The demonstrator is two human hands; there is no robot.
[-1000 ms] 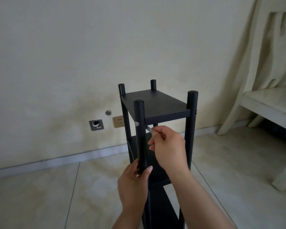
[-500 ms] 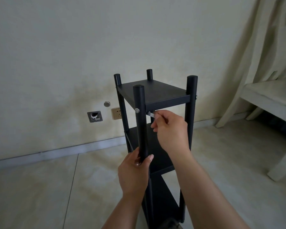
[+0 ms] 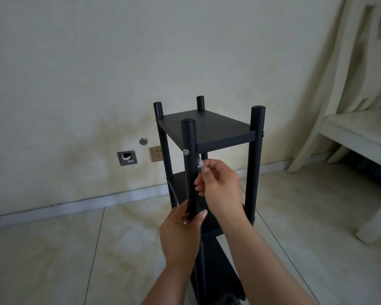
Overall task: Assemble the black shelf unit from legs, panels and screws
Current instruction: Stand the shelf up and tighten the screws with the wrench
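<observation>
**Both hands on the near leg of the standing shelf unit**

The black shelf unit stands upright on the tiled floor, at 12 o'clock from the person and close to the wall. Four round legs rise just above the top panel.

Left hand: clenched round the near left leg, well below the top panel. The thumb tip lies against the right side of the leg; the fingers wrap behind it.

Right hand: fingers curled, pinching a small pale tool between thumb and forefinger. The tool tip sits at the inner face of the same leg, just under the top panel. The tool is blurred; it is possibly a hex key. A silver screw head shows on the outer face of the leg, at 10 o'clock from the tool tip.

Change from half a second ago: the right hand has moved closer to the leg, and the tool now meets it. The left hand keeps the same grip.

Surroundings: a wall socket and an open wall box at 9 o'clock from the unit; a pale chair at 3 o'clock.
</observation>
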